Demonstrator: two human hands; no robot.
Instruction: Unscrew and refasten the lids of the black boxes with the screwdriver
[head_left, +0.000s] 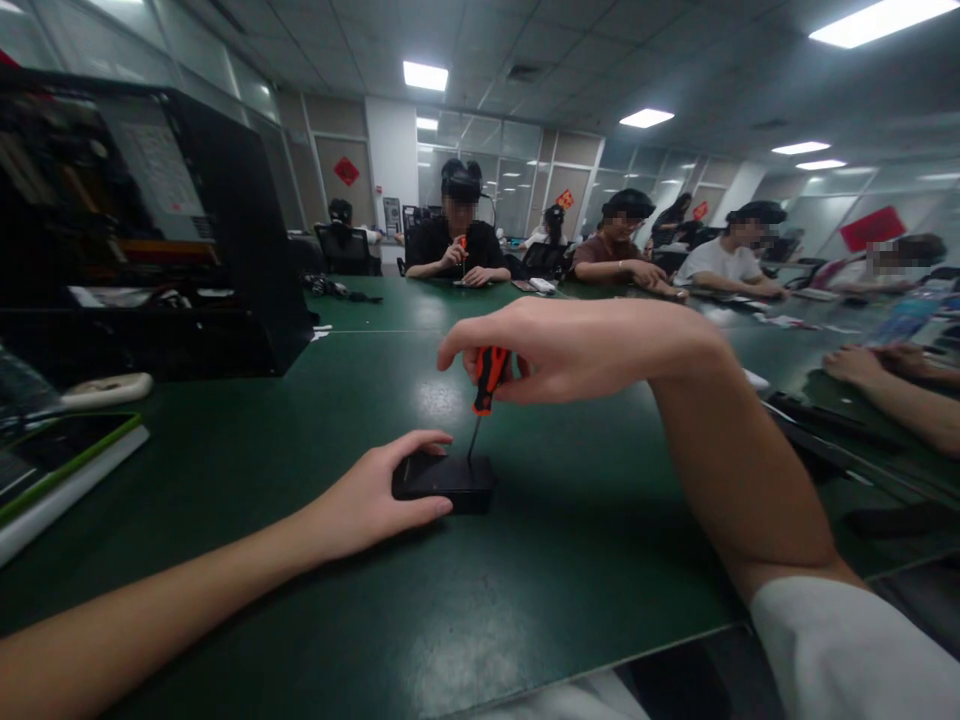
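Observation:
A small black box (pixel 472 485) lies on the green table, right in front of me. My left hand (pixel 386 490) grips its left end, thumb on the near side and fingers on the far side. Above the box, my right hand (pixel 540 345) is closed around the orange and black handle of a screwdriver (pixel 491 378). The shaft points down, slightly tilted, and its tip meets the top of the box toward the right end. Whether a screw sits under the tip is too small to tell.
An open black computer case (pixel 240 220) stands at the left on the green table (pixel 360 620). Nearer lies a green-edged white box (pixel 82 480) beside a pale oval object (pixel 109 390). Several people sit across the table; a co-worker's arms (pixel 892 390) rest at the right.

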